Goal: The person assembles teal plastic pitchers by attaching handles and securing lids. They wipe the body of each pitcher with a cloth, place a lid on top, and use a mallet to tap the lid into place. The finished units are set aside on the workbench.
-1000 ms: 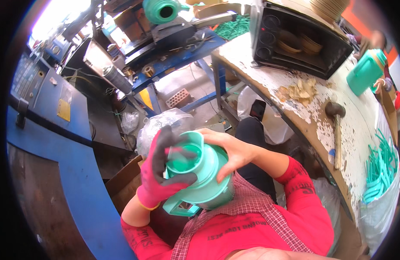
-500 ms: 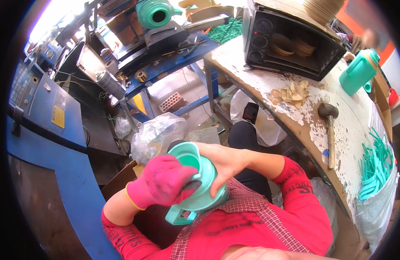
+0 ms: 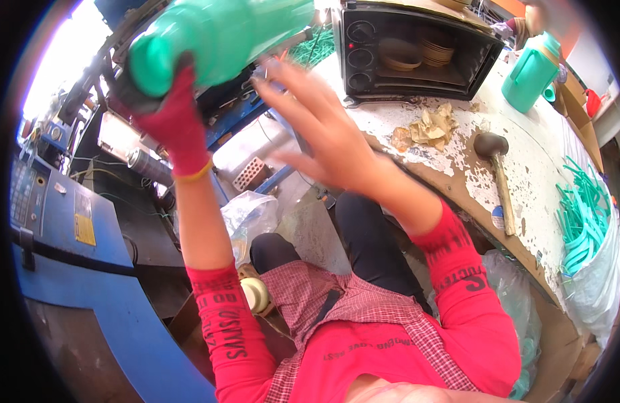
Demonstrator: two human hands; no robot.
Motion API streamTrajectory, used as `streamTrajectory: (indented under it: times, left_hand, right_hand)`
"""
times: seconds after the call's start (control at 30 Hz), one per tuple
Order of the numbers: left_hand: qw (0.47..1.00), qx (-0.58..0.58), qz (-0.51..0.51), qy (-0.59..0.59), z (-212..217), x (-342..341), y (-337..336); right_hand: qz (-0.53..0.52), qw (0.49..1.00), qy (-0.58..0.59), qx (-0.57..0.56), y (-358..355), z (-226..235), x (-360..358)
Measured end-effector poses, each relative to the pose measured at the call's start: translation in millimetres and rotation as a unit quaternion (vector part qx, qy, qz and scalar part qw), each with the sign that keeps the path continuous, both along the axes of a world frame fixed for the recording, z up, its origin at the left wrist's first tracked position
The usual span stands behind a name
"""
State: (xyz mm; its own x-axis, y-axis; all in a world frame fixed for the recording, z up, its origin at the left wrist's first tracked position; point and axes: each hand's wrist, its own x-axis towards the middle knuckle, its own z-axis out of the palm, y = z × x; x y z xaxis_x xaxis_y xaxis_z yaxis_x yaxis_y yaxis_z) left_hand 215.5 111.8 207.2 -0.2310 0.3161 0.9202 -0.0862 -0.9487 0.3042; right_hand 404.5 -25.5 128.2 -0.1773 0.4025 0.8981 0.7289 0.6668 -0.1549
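Note:
At the upper left, my left hand (image 3: pixel 169 111), in a red glove with a dark palm, grips a large teal plastic jug (image 3: pixel 219 40) near its round end. The jug lies tilted sideways, partly cut off by the top of the picture and blurred. My right hand (image 3: pixel 323 131), bare and smeared by motion, is just below and to the right of the jug with its fingers spread, holding nothing. A cream round piece (image 3: pixel 255 295) shows beside my left sleeve, next to the checked apron (image 3: pixel 310 289) on my lap.
A black toaster oven (image 3: pixel 417 57) with round pieces inside stands on the worn white table (image 3: pixel 538 181). Crumpled brown paper (image 3: pixel 431 127), a mallet (image 3: pixel 498 174) and a green thermos jug (image 3: pixel 532 74) are there too. A sack of green strips (image 3: pixel 585 228) hangs right; a blue machine (image 3: pixel 75 208) stands left.
Both hands have risen from my lap toward the upper left. The teal jug between them has left my lap; my left hand now holds a teal jug up high, and my right hand is off it.

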Motion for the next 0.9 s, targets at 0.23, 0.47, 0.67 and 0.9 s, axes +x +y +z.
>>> streamTrajectory:
  times: [0.23, 0.47, 0.67, 0.9]
  left_hand:
    - [0.953, -0.149, -0.099, -0.247, -74, -178, -73]
    - [0.937, -0.146, -0.217, -0.231, -147, -245, -142]
    - [0.963, -0.158, -0.093, -0.198, -136, -262, -178]
    - [0.949, -0.178, -0.148, -0.214, -133, -283, -204]
  right_hand:
    - [-0.387, 0.714, 0.131, -0.568, -77, -316, 152]
    - [-0.359, 0.681, 0.017, -0.638, -63, -425, 224]
    - [-0.411, 0.691, 0.242, -0.544, -46, -490, 246]
    - [-0.407, 0.742, 0.015, -0.533, -52, -429, 233]
